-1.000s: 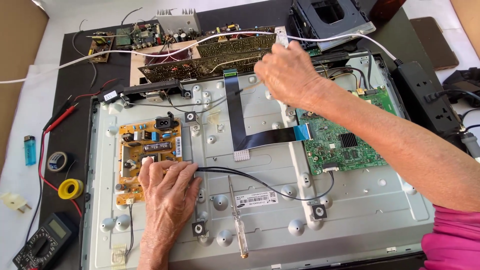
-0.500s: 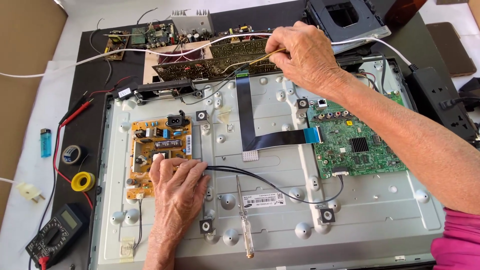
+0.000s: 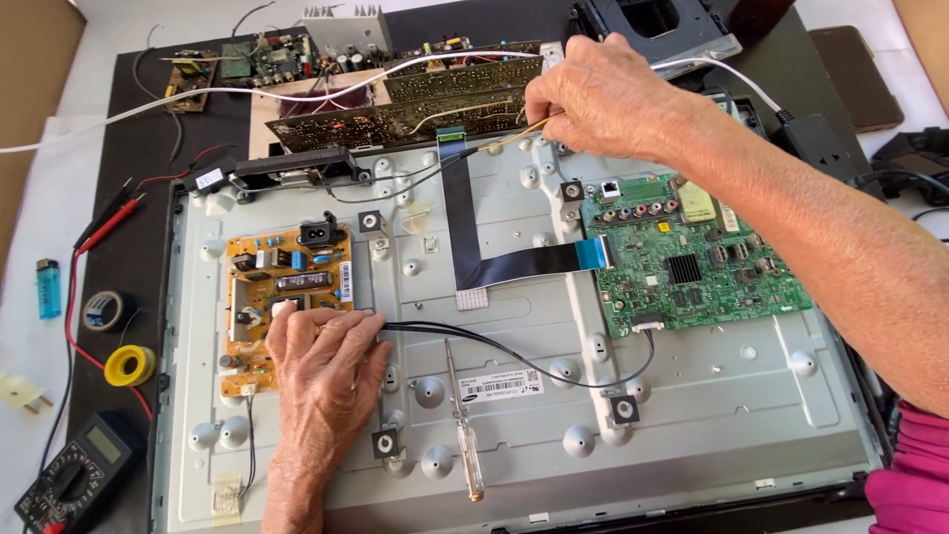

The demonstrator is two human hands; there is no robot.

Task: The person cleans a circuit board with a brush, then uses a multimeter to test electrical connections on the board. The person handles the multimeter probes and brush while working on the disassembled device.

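A large grey metal back panel point(image 3: 692, 435) of an opened flat screen is lying across the dark table and filling most of the view. Toward the panel's right side a green circuit board point(image 3: 692, 267) is sitting, with a wide black ribbon cable point(image 3: 494, 252) bending from its left edge up to the panel's top edge. On the panel's left side a smaller orange circuit board point(image 3: 287, 282) is sitting, and the left hand point(image 3: 326, 381) is lying flat over its lower right corner, fingers spread and loose, gripping nothing, fingertips touching the end of a thin black cable point(image 3: 514, 351) that is running across the panel to the green board. At the panel's top edge the right hand point(image 3: 608, 99) is hovering with fingers curled closed, pinching a thin yellowish wire point(image 3: 514, 135) just beside the ribbon's upper end. Low on the panel a screwdriver point(image 3: 463, 425) with a clear handle is lying, and a small white rectangular label point(image 3: 499, 384) with black bars is stuck just beside its shaft. Left of the panel a yellow tape roll point(image 3: 129, 365) and a blue lighter point(image 3: 47, 288) are lying.
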